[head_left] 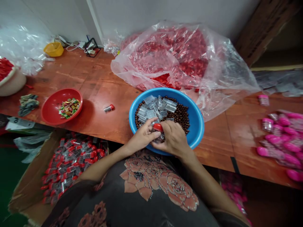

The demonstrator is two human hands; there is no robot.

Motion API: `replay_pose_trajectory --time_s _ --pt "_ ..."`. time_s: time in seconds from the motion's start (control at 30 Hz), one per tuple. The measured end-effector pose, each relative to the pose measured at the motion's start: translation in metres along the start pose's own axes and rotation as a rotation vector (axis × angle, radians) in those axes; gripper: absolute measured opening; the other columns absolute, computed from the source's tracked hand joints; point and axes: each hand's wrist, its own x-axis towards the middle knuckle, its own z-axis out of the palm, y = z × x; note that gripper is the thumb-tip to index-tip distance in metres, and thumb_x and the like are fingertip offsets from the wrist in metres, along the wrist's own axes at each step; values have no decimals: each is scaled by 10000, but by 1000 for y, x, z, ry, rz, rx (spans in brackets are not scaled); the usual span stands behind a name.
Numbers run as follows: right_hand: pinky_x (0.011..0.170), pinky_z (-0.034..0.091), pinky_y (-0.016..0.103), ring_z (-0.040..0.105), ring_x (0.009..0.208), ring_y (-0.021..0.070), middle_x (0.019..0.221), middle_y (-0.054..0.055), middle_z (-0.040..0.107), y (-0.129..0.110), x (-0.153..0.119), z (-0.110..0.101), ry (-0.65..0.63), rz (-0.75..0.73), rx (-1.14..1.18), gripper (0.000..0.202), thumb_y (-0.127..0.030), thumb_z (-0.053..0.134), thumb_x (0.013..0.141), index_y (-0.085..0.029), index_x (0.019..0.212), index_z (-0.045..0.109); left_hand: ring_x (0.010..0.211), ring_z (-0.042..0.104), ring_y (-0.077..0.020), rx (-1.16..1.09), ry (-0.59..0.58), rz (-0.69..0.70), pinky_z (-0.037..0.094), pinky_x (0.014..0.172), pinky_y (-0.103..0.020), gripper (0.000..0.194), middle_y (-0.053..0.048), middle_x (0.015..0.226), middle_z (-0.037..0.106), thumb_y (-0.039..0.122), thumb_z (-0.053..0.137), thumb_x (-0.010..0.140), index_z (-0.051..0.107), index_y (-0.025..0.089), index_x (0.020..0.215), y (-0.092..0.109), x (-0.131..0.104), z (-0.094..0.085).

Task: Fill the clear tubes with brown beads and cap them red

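Both of my hands meet over the near rim of a blue basin (200, 126). My left hand (143, 135) has its fingers closed round the left side of a small clear container with a red cap (157, 127). From the right, my right hand (174, 137) grips the same container, its fingers bent beside the cap. Much of the container is hidden by the fingers. Inside the basin lie brown beads (181, 113) and, on top of them, several clear empty containers (151, 108).
Left of the basin are a red-capped container (109, 108) and a red bowl (47, 108) of small wrapped pieces. Behind lies a plastic bag (189, 56) of red parts. Pink-capped containers (284, 138) lie right. A cardboard box (30, 179) holds red-capped containers below.
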Motion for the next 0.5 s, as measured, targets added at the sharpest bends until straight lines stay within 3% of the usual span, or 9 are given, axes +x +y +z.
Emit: replay_pose_trajectory --time_s 0.17,0.27,0.37,0.43,0.5 --pt "740 451 441 573 850 288 895 111 643 -14 0 1 -71 2 17 505 -599 606 793 -185 1079 567 885 646 -145 -1 -33 -27 530 820 -277 590 -68 1038 659 259 745 776 524 201 1320 -2 -12 -10" --pt "853 492 497 596 1043 326 1180 148 645 -23 2 0 -239 -8 155 725 -654 631 802 -188 1337 482 869 674 -154 10 28 -70 549 830 -306 589 -71 1054 680 300 758 774 539 221 1315 6 -31 -32" --pt "961 489 600 512 1266 393 1486 159 461 -15 2 -7 -283 -3 296 943 -653 667 786 -274 1543 252 824 693 -167 110 242 -95 559 811 -321 594 -68 973 710 355 747 786 544 210 1325 22 -65 -79" --pt "978 481 647 507 1288 407 1501 139 449 4 -1 -14 -137 121 347 874 -560 674 825 -339 1553 245 811 686 -164 225 465 -74 549 811 -305 635 -58 936 718 371 764 759 543 184 1325 32 -97 -122" --pt "938 491 668 579 1203 405 1420 131 532 34 -8 -20 110 343 377 731 -495 676 839 -392 1497 375 782 670 -166 377 648 -103 540 796 -304 686 -46 909 717 397 774 725 539 154 1322 35 -130 -166"
